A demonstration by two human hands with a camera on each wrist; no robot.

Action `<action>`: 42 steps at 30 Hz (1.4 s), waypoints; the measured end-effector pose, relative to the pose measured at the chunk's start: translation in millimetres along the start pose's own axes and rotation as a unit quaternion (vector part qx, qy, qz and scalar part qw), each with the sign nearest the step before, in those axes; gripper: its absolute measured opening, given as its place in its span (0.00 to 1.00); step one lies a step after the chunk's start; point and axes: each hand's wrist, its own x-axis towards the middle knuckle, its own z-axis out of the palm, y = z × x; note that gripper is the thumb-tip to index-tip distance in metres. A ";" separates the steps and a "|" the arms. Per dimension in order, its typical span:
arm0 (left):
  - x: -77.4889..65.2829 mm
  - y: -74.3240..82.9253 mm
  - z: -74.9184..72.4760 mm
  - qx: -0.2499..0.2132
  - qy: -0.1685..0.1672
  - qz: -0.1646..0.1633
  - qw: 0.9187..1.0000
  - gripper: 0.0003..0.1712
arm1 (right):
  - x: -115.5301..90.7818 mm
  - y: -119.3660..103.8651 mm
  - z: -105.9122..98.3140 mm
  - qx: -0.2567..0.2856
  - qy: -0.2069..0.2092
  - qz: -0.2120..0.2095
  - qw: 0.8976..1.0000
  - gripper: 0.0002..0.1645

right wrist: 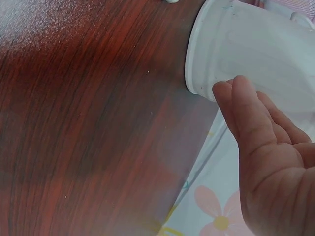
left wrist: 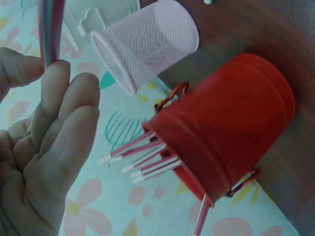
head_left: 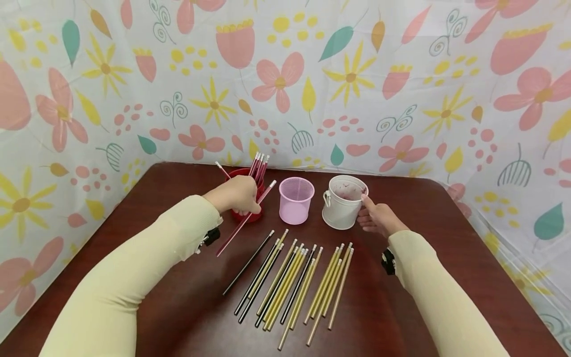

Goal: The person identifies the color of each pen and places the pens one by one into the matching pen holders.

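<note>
The left hand (head_left: 238, 195) pinches a red pencil (head_left: 236, 232), probably light, stiff, best held mid-shaft; the right hand (head_left: 381, 218), fingers extended, is at a white bucket (head_left: 337, 213).

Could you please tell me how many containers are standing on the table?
3: in the head view, a red bucket on the left, partly hidden by the left hand; a pink cup in the middle; a white bucket on the right. No others show.

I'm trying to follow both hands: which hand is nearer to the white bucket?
Right. The right hand is beside the white bucket, thumb at its rim; the left hand is farther off, past the pink mesh cup, by the red bucket.
</note>
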 end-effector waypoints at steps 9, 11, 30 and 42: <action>-3.9 -6.6 -28.9 -0.015 0.126 0.008 0.992 0.22 | 0.1 2.2 -0.2 0.004 -0.007 0.000 1.000 0.50; -3.9 -10.2 -33.9 -0.034 0.175 0.003 0.984 0.19 | 0.0 1.4 -0.5 0.003 -0.007 -0.002 1.000 0.50; 18.0 -45.8 -10.1 -0.172 0.360 -0.040 0.916 0.11 | 2.9 2.2 1.5 0.012 0.008 0.001 1.000 0.48; 27.0 -58.5 19.7 -0.190 0.320 -0.068 0.925 0.12 | 2.4 1.3 0.4 0.015 0.013 0.001 1.000 0.49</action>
